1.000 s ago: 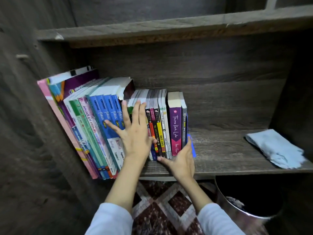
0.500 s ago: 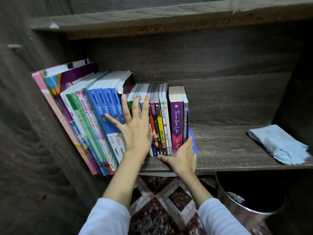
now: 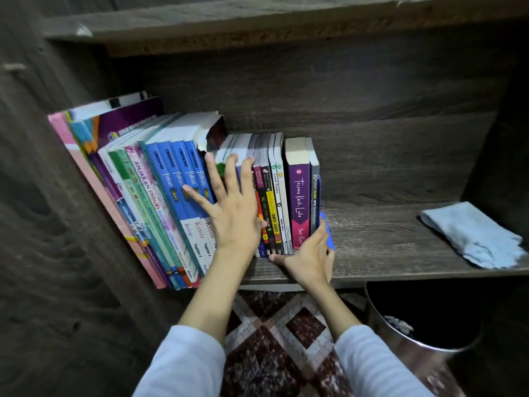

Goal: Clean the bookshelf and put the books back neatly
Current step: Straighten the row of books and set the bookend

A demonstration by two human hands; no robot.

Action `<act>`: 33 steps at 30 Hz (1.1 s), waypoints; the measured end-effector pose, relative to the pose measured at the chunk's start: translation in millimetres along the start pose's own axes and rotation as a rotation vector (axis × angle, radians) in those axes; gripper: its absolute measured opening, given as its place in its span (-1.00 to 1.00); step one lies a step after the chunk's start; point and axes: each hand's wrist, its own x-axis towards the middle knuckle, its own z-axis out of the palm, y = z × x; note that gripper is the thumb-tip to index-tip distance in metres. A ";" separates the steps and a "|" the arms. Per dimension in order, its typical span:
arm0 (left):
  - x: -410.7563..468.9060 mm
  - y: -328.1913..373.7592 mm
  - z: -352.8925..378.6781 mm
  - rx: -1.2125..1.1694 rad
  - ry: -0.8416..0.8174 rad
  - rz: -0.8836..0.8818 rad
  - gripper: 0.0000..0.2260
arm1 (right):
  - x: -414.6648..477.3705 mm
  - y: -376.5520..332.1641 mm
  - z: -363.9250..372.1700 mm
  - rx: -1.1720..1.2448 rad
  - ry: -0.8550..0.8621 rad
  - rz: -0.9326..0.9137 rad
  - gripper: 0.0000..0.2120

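Observation:
A row of books stands on the dark wooden shelf [image 3: 386,247], leaning left against the side wall. Tall blue "fokus" textbooks [image 3: 174,179] lean at the left, with slim paperbacks and a purple book [image 3: 299,202] upright at the right end. My left hand [image 3: 232,207] lies flat with spread fingers against the spines in the middle of the row. My right hand [image 3: 310,255] cups the bottom right end of the row, fingers along the last blue cover and thumb across the lower spines.
A folded light blue cloth [image 3: 472,234] lies on the shelf at the right. Below the shelf's right part stands a shiny metal bin [image 3: 415,342]. A patterned rug [image 3: 274,348] covers the floor. Another shelf board [image 3: 257,21] runs overhead.
Both hands stay on the books; the left hand has shifted slightly up the spines. The view has tilted a little.

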 end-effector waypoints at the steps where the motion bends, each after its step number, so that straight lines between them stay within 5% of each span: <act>1: 0.1 -0.3 -0.2 0.005 0.004 0.001 0.00 | -0.2 -0.2 -0.1 -0.001 0.007 0.005 0.30; 27: -2.8 -1.0 3.1 -0.084 -0.032 0.020 0.17 | 2.3 7.0 -7.6 0.055 -0.017 -0.024 0.18; 33: -21.0 10.7 11.2 -0.186 -0.082 -0.030 0.12 | 4.8 10.8 -14.7 0.124 -0.150 -0.010 0.02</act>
